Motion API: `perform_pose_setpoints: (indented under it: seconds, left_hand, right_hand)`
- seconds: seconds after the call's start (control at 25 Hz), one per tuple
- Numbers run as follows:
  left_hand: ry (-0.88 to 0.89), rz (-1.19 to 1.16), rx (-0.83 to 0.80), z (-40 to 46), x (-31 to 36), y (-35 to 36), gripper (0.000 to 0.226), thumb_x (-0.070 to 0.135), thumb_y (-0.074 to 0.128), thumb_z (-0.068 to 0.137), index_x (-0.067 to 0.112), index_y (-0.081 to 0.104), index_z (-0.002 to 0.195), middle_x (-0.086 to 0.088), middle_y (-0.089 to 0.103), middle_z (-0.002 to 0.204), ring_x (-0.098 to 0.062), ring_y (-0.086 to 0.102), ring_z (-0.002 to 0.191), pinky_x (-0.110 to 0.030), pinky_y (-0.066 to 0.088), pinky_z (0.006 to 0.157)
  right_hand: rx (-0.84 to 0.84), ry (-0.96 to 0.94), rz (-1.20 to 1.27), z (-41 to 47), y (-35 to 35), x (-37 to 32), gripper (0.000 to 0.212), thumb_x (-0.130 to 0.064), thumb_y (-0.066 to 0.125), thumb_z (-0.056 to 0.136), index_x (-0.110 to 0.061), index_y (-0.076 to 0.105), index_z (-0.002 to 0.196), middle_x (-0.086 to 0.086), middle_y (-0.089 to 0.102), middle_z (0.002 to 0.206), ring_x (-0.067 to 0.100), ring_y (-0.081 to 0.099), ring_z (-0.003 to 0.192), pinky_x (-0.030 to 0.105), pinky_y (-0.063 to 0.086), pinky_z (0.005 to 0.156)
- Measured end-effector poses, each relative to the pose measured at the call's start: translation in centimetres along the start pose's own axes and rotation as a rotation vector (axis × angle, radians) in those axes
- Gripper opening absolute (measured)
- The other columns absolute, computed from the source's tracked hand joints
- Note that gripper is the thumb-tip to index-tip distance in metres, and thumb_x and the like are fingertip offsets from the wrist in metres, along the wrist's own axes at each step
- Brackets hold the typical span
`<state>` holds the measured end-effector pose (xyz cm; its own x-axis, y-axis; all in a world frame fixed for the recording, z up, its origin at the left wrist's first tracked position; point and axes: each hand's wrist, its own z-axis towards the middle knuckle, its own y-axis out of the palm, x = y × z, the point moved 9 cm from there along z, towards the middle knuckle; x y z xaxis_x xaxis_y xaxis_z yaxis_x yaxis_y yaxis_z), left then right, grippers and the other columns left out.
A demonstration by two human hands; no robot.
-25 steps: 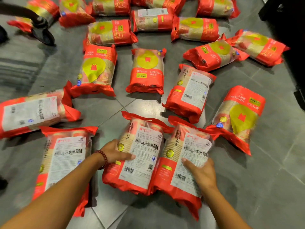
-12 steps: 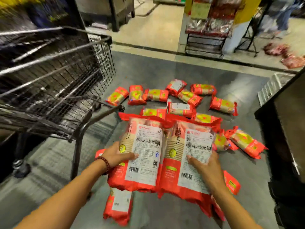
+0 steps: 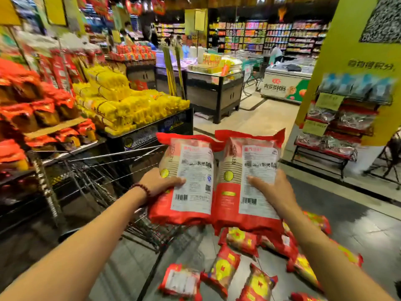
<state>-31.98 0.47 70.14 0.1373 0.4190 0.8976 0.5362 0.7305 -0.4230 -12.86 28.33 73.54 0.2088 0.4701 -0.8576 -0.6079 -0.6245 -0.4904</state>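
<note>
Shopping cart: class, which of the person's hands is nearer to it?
Left. The left hand, gripping the left packet, is close beside the shopping cart; the right hand grips the right packet farther off, with both packets between it and the cart.
</note>
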Motion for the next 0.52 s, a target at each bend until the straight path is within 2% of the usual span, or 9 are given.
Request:
perform_pose_setpoints:
  seconds: [0.16, 0.2, 0.32, 0.36, 0.52]
  left_hand:
    - [-0.036, -0.094, 0.099, 2.2, -0.7, -8.0, 0.076, 0.054, 0.081, 0.035, 0.016, 0.072, 0.1, -0.006, 0.076, 0.101, -0.026, 0.071, 0.095, -0.046, 0.053, 0.094]
    - [-0.053, -0.107, 0.121, 2.4, -1.3, -9.4, 0.077, 0.054, 0.082, 0.035, 0.016, 0.072, 0.101, -0.005, 0.076, 0.1, -0.025, 0.072, 0.094, -0.046, 0.053, 0.094]
    - [-0.122, -0.127, 0.18, 3.7, -4.2, -13.4, 0.084, 0.058, 0.085, 0.03, 0.015, 0.073, 0.1, -0.005, 0.077, 0.098, -0.025, 0.072, 0.092, -0.045, 0.054, 0.093]
    - [-0.15, -0.133, 0.208, 4.2, -5.4, -14.7, 0.084, 0.059, 0.086, 0.03, 0.015, 0.073, 0.1, -0.005, 0.077, 0.098, -0.025, 0.072, 0.092, -0.046, 0.054, 0.093]
    - [-0.223, -0.126, 0.317, 6.1, -9.5, -18.1, 0.084, 0.061, 0.083, 0.029, 0.012, 0.073, 0.097, -0.007, 0.076, 0.096, -0.025, 0.072, 0.091, -0.045, 0.054, 0.092]
  right_hand:
    - [-0.091, -0.124, 0.028, 5.6, 5.9, -7.3, 0.041, -0.045, 0.074, 0.069, -0.028, 0.065, 0.106, -0.009, 0.071, 0.098, 0.013, 0.067, 0.088, 0.029, 0.05, 0.075]
    - [-0.116, -0.13, 0.033, 6.8, 7.6, -8.1, 0.045, -0.048, 0.075, 0.068, -0.027, 0.064, 0.106, -0.009, 0.072, 0.098, 0.012, 0.068, 0.088, 0.029, 0.052, 0.075]
    - [-0.184, -0.119, 0.035, 10.5, 12.6, -9.1, 0.074, -0.072, 0.072, 0.05, -0.028, 0.061, 0.108, -0.01, 0.073, 0.099, 0.012, 0.07, 0.089, 0.041, 0.057, 0.081]
    - [-0.218, -0.127, 0.037, 11.8, 14.4, -9.4, 0.076, -0.074, 0.072, 0.049, -0.027, 0.061, 0.107, -0.01, 0.073, 0.098, 0.013, 0.07, 0.088, 0.042, 0.057, 0.081]
    - [-0.339, -0.176, 0.001, 15.4, 20.3, -11.9, 0.056, -0.058, 0.071, 0.057, -0.026, 0.068, 0.103, -0.006, 0.075, 0.095, 0.013, 0.071, 0.085, 0.038, 0.057, 0.08]
